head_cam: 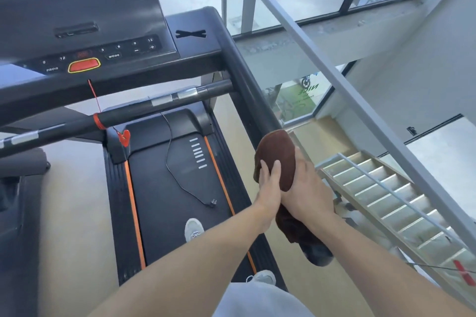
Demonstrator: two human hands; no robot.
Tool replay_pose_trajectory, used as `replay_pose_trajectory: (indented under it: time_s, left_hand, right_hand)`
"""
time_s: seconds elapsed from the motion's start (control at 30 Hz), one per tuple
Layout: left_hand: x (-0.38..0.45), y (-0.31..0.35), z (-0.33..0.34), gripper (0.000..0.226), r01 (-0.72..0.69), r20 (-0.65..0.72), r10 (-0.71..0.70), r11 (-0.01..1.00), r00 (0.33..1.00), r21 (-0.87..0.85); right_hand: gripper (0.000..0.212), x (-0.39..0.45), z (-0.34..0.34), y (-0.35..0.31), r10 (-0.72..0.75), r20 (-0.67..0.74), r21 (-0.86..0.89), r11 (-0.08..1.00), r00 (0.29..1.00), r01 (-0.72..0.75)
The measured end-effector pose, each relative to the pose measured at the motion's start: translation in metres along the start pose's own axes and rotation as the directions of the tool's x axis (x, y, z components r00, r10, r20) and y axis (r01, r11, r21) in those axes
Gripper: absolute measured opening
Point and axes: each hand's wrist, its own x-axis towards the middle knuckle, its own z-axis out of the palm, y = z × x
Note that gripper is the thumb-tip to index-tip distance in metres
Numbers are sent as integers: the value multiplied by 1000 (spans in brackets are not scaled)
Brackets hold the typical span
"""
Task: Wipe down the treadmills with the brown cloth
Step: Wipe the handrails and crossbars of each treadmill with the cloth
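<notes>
1. Head view: the right hand [306,188] is gripping the brown cloth [277,159] wrapped over the treadmill [164,188] side handrail [247,80], likely to rub it all round.
2. The left hand [269,183] is pressing flat, fingers straight, steadying the cloth.
3. A loose cable [172,162] is lying on the belt; a glass railing [334,80] is crowding the right.

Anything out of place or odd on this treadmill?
Yes: a loose black cable trails across the running belt, its plug end lying unplugged near the person's shoe. Nothing looks damaged or spilled.
</notes>
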Motion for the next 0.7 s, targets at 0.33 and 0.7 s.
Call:
replay_pose_trajectory:
  time_s: [0.33,0.7]
  left_hand:
    - [79,48,-8,151,267,-32,-271,958,962,-103]
    - [143,160,-50,106,250,-92,-241,964,966,91]
  right_hand:
    - [103,46,-8,-25,-70,45,52,996,997,68]
    - [120,157,-10,-80,-121,136,127,986,983,104]
